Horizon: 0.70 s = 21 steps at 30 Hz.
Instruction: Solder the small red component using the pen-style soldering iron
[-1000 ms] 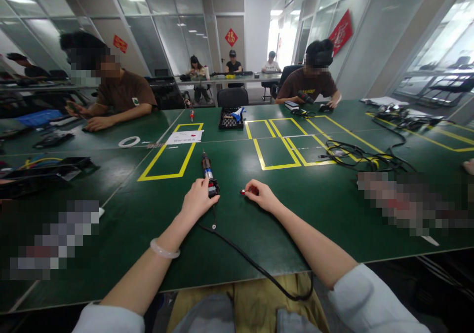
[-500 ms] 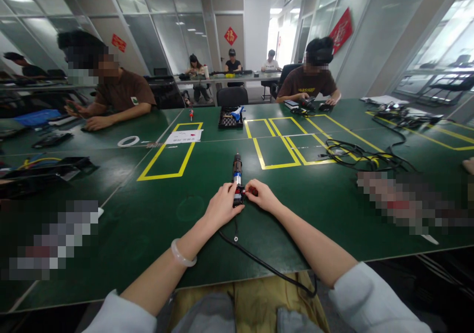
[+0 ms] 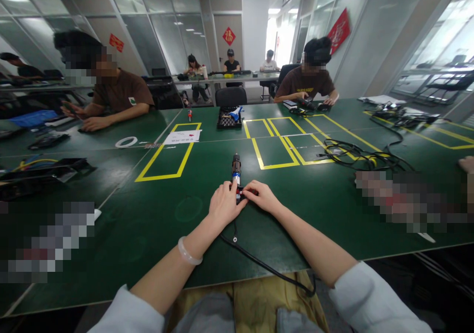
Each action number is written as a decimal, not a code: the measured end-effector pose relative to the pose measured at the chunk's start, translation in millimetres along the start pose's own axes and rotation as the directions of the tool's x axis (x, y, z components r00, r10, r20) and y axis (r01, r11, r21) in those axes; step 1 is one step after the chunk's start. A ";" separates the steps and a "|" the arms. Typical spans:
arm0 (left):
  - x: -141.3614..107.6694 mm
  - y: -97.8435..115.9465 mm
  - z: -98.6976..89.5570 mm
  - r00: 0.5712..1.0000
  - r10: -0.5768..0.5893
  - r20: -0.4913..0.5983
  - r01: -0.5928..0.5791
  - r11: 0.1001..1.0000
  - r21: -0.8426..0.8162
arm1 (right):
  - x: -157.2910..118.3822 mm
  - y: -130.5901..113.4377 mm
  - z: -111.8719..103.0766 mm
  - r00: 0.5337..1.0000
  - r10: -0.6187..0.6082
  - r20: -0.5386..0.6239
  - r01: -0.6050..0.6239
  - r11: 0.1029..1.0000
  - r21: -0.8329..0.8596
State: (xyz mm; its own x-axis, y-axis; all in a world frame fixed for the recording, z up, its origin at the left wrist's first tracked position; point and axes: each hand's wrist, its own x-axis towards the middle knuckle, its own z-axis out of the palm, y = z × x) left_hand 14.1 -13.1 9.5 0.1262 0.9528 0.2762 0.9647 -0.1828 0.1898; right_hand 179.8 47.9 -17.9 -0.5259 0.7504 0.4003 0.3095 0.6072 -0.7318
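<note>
A slim dark power tool (image 3: 236, 166) with a silver and blue band and some inner parts exposed lies on the green table, its narrow tip pointing away from me. My left hand (image 3: 224, 203) is closed around its near end from the left, thumb along the near side. Against the tool's right side, my right hand (image 3: 263, 196) pinches with thumb and fingertips beside a small red part; what lies between the fingertips is too small to make out. A black cord (image 3: 272, 269) runs from below the hands over the table edge. A thin lead with a ring terminal (image 3: 234, 239) lies beside it.
Ahead stands a black tray (image 3: 225, 122) holding a blue and white tool. Yellow tape rectangles (image 3: 159, 178) mark the green table (image 3: 155, 244). Coiled black cables (image 3: 348, 151) lie right; a tape roll (image 3: 126, 142) and paper sheet (image 3: 183, 136) lie left. Two co-workers sit across.
My right hand's fingertips have moved left, up against the tool's side. My left thumb has shifted slightly towards them. The tool stays in place.
</note>
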 end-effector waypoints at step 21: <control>11.6 7.4 3.9 1.000 -0.018 -0.005 0.019 0.959 0.284 | -7.3 15.4 -17.5 0.999 0.044 -0.032 -0.040 0.992 0.117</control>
State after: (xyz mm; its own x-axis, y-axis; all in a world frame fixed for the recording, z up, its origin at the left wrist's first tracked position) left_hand 23.6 -2.5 10.4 0.1077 0.9548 0.2771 0.9928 -0.0888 -0.0802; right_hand 202.2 56.3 -22.5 -0.4859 0.7845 0.3853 0.2353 0.5419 -0.8068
